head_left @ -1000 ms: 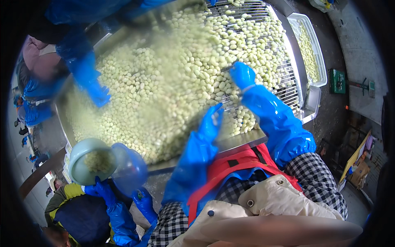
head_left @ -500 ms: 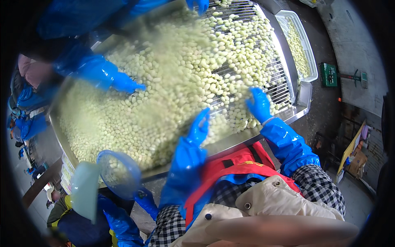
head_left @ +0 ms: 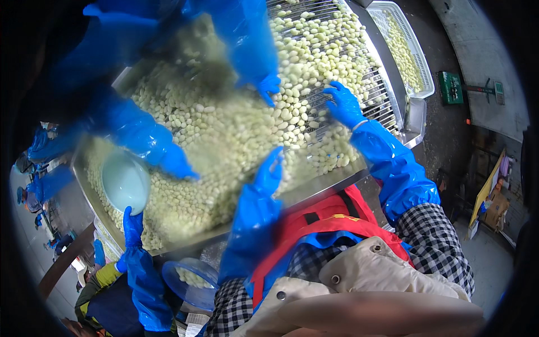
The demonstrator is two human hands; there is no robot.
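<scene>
Blue-gloved, the left hand (head_left: 269,173) and right hand (head_left: 344,106) extend parted fingers, gripping nothing visible. Pale-green oval pieces (head_left: 287,115) lie between and beyond them. Metal slats (head_left: 386,114), exposed beside the right hand, presumably sit close enough to support the pieces without letting them through.

Head-worn fisheye — downward, close overhead
</scene>
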